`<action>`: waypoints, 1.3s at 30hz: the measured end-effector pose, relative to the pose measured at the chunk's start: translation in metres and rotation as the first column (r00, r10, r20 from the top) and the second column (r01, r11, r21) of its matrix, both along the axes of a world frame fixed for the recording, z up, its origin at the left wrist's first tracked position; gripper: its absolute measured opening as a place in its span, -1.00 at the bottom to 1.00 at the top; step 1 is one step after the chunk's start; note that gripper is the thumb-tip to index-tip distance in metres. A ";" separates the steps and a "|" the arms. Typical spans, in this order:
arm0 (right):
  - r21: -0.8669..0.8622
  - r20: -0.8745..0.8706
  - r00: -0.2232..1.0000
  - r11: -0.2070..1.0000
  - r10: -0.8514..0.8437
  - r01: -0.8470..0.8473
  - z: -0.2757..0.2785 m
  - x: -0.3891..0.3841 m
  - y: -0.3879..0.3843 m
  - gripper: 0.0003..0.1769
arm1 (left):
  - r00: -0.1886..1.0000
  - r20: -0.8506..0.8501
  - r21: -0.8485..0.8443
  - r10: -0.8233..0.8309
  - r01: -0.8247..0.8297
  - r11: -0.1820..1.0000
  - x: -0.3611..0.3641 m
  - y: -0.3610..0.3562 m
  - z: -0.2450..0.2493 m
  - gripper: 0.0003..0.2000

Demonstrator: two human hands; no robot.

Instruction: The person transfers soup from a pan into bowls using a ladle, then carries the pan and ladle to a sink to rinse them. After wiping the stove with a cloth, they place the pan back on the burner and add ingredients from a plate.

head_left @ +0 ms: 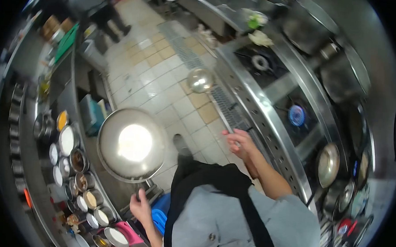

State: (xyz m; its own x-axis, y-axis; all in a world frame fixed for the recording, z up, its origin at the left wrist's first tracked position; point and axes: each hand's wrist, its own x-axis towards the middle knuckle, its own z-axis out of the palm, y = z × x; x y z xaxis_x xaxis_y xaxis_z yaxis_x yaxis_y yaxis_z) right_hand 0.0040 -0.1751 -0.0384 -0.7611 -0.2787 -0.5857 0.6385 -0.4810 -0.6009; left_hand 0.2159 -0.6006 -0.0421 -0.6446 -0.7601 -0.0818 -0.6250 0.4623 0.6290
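Observation:
A large shiny metal wok (133, 145) is left of centre, raised above the floor, with a bright reflection in its middle. Just below its rim is my left hand (141, 206), its fingers closed round the dark handle. My right hand (242, 142), right of centre, is closed on the long thin handle of a ladle. The ladle's round bowl (200, 81) is up and to the left of that hand, over the tiled floor and apart from the wok.
A steel stove (269, 104) runs along the right, with a lit blue burner (297, 115) and a pan (328, 165). Bowls of ingredients (67, 140) line the left counter. A person's dark-clad legs (109, 24) are at the upper left. A blue bin (91, 114) is below the counter.

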 end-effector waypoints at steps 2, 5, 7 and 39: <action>0.096 -0.079 0.997 0.995 -0.026 0.034 0.013 -0.030 -0.019 -0.64 | 0.997 0.025 -0.012 -0.071 0.072 0.997 -0.064 -0.015 0.017 -0.39; 0.146 -0.063 0.985 0.975 -0.159 0.167 0.047 -0.086 -0.057 -0.64 | 0.978 0.097 -0.044 -0.187 0.192 0.980 -0.186 -0.078 0.011 -0.40; 0.150 -0.132 0.954 0.946 -0.268 0.287 0.060 -0.110 -0.064 -0.63 | 0.939 0.163 0.045 -0.302 0.299 0.953 -0.248 -0.092 0.030 -0.41; 0.387 -0.333 0.872 0.791 -0.360 0.474 0.026 -0.483 0.018 -0.65 | 0.604 0.204 -0.072 -0.771 0.794 0.603 -0.919 0.063 0.060 -0.48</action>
State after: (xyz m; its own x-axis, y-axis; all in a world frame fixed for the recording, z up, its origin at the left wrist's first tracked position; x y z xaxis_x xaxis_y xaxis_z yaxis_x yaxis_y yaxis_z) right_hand -0.4792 -0.1575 -0.0128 -0.8681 0.3436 -0.3582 0.2540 -0.3126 -0.9153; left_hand -0.7036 -0.5374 0.0178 -0.9875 0.0213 -0.1564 -0.0526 0.8897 0.4534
